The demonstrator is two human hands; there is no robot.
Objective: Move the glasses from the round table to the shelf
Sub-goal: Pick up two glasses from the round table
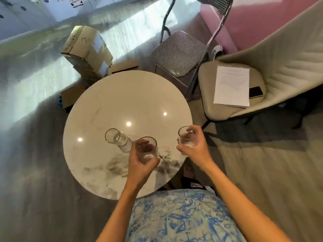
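A round white marble table (122, 95) fills the middle of the head view. One clear gold-rimmed glass (117, 140) stands on its near part. My left hand (139, 165) is wrapped around a second clear glass (146, 147), held just to the right of the standing one, over the table. At the table's right edge, my right hand (194, 145) grips a third clear glass (185, 137) from the side. No shelf is in view.
A houndstooth folding chair (176, 53) stands beyond the table. A beige armchair (286, 63) on the right holds papers (231, 86) and a phone (255, 92). Cardboard boxes (87, 49) sit on the floor at the far left of the table.
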